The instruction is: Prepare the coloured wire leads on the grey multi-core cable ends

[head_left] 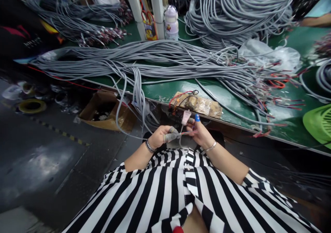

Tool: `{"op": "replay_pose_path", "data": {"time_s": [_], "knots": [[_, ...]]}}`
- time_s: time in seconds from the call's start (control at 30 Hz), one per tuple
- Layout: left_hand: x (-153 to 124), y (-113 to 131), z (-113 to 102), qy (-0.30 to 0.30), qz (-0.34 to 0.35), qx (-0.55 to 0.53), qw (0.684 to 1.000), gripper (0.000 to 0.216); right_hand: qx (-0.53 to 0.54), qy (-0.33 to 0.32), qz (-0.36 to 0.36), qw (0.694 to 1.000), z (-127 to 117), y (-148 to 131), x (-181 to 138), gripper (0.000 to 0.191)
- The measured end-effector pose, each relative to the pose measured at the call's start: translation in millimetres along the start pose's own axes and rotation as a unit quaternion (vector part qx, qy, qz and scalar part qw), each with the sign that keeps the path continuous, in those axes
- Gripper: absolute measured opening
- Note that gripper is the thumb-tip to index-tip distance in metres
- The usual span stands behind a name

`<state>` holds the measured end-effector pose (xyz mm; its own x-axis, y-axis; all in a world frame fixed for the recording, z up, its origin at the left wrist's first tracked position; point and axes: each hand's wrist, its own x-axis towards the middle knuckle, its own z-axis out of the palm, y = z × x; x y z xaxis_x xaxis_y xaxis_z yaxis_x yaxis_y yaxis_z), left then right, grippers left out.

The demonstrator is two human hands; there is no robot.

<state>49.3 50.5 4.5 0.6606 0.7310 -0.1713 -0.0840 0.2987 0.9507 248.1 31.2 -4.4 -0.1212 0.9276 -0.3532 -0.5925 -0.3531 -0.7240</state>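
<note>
In front of my striped shirt, both hands meet at the end of a grey cable. My left hand, with grey covers on its fingers, pinches the grey cable just behind its end. Thin coloured wires fan out from there, and my right hand has its fingers closed on them. A blue cover sits on one right fingertip. Beside those fingers is a pale pink piece with a thin light strand below it; whether the hand holds it I cannot tell.
A green worktable carries a long bundle of grey cables. At its near edge lies a wooden block with wires. Farther back are a bottle and a large cable coil. A cardboard box stands below; a green plastic basket is right.
</note>
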Motion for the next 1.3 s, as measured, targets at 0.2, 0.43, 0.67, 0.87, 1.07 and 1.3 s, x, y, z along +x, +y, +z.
{"op": "replay_pose_path", "data": {"time_s": [0.2,0.43,0.67,0.87,1.07,1.3], "knots": [[-35.6,-15.7,3.6,0.032,-0.042,-0.014,0.999,0.043,-0.032,-0.021,0.044,0.998,-14.1,7.6,-12.3,0.035],[-43.1,-14.5,5.6,0.150,-0.034,-0.023,0.988,0.045,-0.112,-0.153,0.041,0.981,2.3,5.3,-28.2,0.036],[-45.7,-8.5,3.9,0.108,-0.002,0.011,0.994,0.041,-0.078,-0.098,0.039,0.991,-5.8,1.4,-27.3,0.035],[-20.3,10.4,-9.3,0.047,0.031,0.033,0.998,0.037,-0.032,-0.050,0.042,0.997,-6.6,-19.7,-9.5,0.040],[10.3,27.6,-9.4,0.043,0.037,0.023,0.998,0.042,-0.116,0.003,-0.008,0.993,17.4,-27.7,-1.3,0.046],[21.6,20.5,-5.7,0.043,0.028,0.006,0.999,0.042,-0.060,0.001,-0.001,0.998,17.5,-27.0,1.1,0.042]]}}
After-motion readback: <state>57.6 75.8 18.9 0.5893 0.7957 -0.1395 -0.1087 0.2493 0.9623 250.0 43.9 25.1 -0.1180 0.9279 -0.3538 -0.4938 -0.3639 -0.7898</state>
